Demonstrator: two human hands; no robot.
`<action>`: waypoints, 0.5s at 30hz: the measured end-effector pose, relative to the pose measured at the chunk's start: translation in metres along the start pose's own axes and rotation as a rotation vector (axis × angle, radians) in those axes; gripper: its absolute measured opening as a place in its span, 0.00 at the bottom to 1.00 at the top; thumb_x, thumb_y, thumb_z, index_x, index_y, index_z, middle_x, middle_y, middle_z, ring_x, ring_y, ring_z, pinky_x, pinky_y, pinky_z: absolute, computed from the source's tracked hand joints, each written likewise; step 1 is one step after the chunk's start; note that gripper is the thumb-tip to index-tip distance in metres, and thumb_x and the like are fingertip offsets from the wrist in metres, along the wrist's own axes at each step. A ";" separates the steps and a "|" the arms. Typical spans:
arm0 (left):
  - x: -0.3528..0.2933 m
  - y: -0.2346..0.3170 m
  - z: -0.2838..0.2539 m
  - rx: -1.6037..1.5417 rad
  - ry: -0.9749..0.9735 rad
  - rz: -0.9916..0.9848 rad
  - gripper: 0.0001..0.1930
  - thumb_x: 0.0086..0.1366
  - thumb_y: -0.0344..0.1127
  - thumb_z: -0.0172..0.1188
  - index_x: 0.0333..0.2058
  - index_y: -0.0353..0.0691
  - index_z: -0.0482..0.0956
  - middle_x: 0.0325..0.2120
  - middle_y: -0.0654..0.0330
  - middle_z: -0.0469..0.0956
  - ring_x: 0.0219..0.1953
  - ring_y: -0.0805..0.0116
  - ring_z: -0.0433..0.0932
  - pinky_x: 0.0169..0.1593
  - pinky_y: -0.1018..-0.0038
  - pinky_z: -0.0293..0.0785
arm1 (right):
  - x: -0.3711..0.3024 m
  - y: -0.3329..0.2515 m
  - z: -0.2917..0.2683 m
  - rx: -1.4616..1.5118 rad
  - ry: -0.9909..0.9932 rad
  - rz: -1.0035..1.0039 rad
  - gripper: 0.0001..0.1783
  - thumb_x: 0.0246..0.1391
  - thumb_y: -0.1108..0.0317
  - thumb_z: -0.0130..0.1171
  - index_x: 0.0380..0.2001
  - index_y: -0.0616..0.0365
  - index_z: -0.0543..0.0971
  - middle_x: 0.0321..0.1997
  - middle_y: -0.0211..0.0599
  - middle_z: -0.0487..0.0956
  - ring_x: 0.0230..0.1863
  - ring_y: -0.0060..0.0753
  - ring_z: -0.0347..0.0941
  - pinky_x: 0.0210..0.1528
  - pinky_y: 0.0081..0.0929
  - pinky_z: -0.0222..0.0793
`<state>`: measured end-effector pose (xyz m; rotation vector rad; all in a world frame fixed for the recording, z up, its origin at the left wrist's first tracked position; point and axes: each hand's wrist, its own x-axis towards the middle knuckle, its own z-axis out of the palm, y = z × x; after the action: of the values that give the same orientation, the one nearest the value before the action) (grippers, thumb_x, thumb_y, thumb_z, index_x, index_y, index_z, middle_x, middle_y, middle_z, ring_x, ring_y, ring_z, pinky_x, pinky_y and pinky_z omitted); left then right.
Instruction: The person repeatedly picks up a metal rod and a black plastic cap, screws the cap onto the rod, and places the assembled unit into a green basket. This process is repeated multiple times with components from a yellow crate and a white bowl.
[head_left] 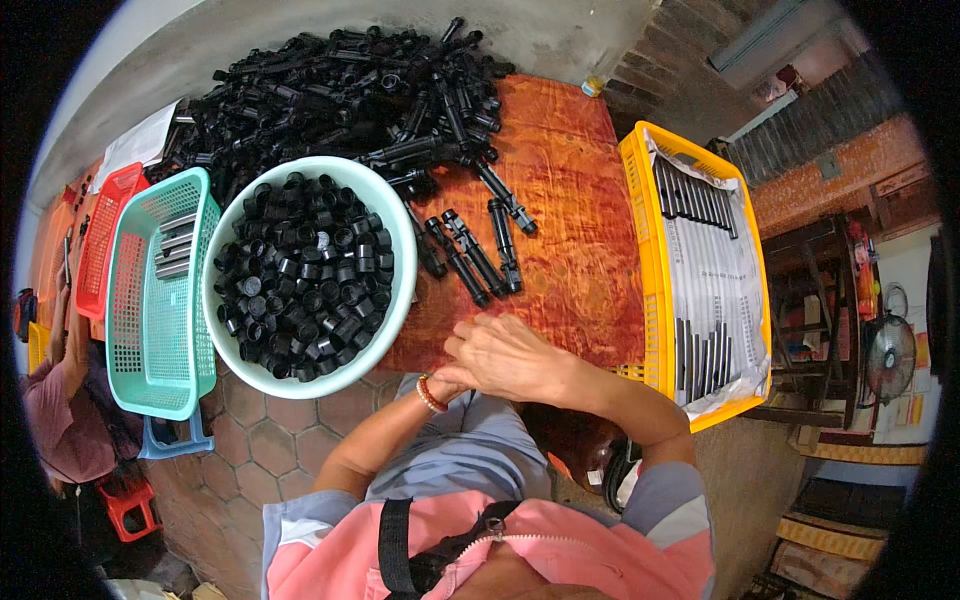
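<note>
My right hand (508,354) lies over my left hand (455,377) at the table's front edge, with the right fingers curled and closed. Whatever is between the hands, if anything, is hidden; the left fingers do not show beneath the right hand. Just beyond them lie several loose black tubular plastic parts (470,245) with collars at their ends. To the left a pale mint basin (408,265) is filled with short black plastic caps (310,275). Behind it a large heap of black tubular parts (330,100) rests against the wall.
At the right stands a yellow crate (655,290), lined with paper, holding two rows of dark rods (695,198). A green basket (120,330) with metallic tubes and a red basket (95,250) stand at the left, near another person's arm (75,340). An orange-brown sheet (580,200) covers the table.
</note>
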<state>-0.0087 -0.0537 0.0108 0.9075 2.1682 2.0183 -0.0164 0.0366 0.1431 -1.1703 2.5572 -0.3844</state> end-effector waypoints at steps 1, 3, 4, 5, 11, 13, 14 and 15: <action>0.001 -0.001 0.001 -0.001 -0.003 -0.001 0.12 0.51 0.35 0.60 0.30 0.34 0.71 0.22 0.58 0.72 0.30 0.67 0.73 0.32 0.68 0.68 | 0.002 0.001 0.002 -0.010 0.026 0.007 0.22 0.55 0.50 0.51 0.28 0.61 0.76 0.29 0.44 0.75 0.34 0.47 0.74 0.34 0.40 0.70; 0.001 0.001 0.001 -0.006 -0.006 0.005 0.12 0.51 0.35 0.61 0.30 0.34 0.71 0.22 0.59 0.72 0.29 0.67 0.72 0.32 0.68 0.67 | 0.002 0.001 0.001 -0.026 0.058 0.021 0.22 0.55 0.50 0.51 0.27 0.61 0.76 0.28 0.44 0.75 0.33 0.47 0.74 0.32 0.39 0.70; 0.001 0.002 0.002 -0.008 -0.012 0.006 0.12 0.51 0.35 0.61 0.29 0.34 0.71 0.22 0.59 0.72 0.29 0.67 0.72 0.32 0.68 0.67 | 0.000 -0.001 -0.003 -0.027 0.064 0.029 0.22 0.55 0.50 0.51 0.26 0.60 0.76 0.28 0.44 0.75 0.33 0.46 0.74 0.32 0.39 0.71; -0.001 0.002 0.002 -0.011 -0.017 0.004 0.12 0.51 0.35 0.61 0.29 0.34 0.71 0.22 0.59 0.72 0.29 0.67 0.72 0.32 0.68 0.67 | -0.001 -0.001 -0.004 -0.026 0.069 0.035 0.22 0.55 0.50 0.51 0.26 0.60 0.76 0.28 0.43 0.75 0.33 0.46 0.74 0.32 0.39 0.71; -0.012 0.013 0.005 -0.018 -0.043 0.009 0.12 0.51 0.35 0.61 0.28 0.34 0.71 0.21 0.60 0.71 0.28 0.68 0.72 0.31 0.69 0.67 | -0.001 0.000 0.003 -0.024 0.192 0.041 0.22 0.51 0.47 0.53 0.27 0.58 0.76 0.28 0.39 0.74 0.33 0.42 0.74 0.30 0.37 0.71; -0.016 0.016 0.007 -0.019 -0.052 0.008 0.12 0.51 0.35 0.61 0.28 0.34 0.71 0.21 0.60 0.71 0.28 0.68 0.71 0.30 0.69 0.67 | -0.002 -0.001 0.004 -0.045 0.207 0.039 0.21 0.49 0.47 0.55 0.27 0.57 0.75 0.28 0.38 0.73 0.34 0.41 0.74 0.29 0.36 0.71; -0.018 0.017 0.009 -0.019 -0.060 0.012 0.12 0.51 0.35 0.61 0.28 0.34 0.70 0.21 0.60 0.71 0.28 0.69 0.71 0.30 0.69 0.66 | -0.003 -0.001 0.004 -0.059 0.216 0.041 0.21 0.48 0.47 0.56 0.27 0.57 0.75 0.28 0.38 0.73 0.34 0.40 0.74 0.29 0.36 0.71; -0.020 0.020 0.010 -0.024 -0.066 0.015 0.12 0.51 0.35 0.61 0.28 0.34 0.70 0.21 0.60 0.71 0.27 0.69 0.71 0.30 0.69 0.66 | -0.004 -0.001 0.003 -0.055 0.214 0.049 0.21 0.48 0.48 0.56 0.26 0.57 0.75 0.28 0.38 0.73 0.34 0.40 0.74 0.29 0.36 0.71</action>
<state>0.0200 -0.0537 0.0210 0.9759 2.1054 1.9864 -0.0120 0.0387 0.1412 -1.1384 2.7907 -0.4529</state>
